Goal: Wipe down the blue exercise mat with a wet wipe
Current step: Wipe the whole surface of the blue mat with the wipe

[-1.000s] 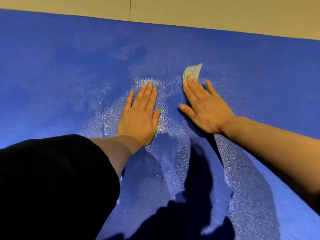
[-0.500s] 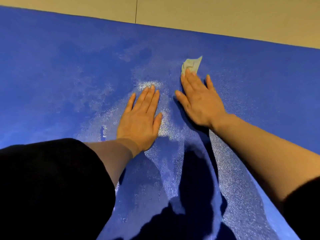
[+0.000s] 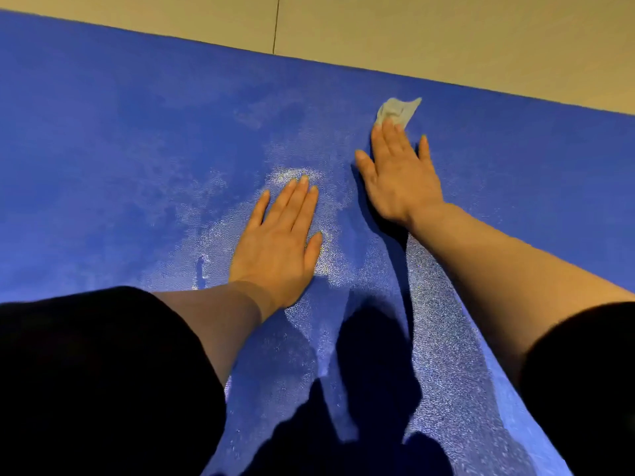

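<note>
wet wipe [image 3: 398, 110] | under right hand [image 3: 400, 176] straight fingertips | on mat [image 3: 120, 139]

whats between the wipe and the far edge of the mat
Only bare blue mat in the head view: the wet wipe under the right hand fingertips stops short of the far edge; tan floor lies beyond.

Setting: an indoor exercise or workout area; whether in a home or a gym cannot be told. Evidence: a large blue exercise mat [image 3: 120, 166] with a pebbled, foam-like surface lies flat and fills most of the view. Beyond its far edge runs a smooth beige floor [image 3: 446, 36] with one thin dark seam, as between tiles or panels. Warm artificial light casts hard shadows across the mat.
</note>
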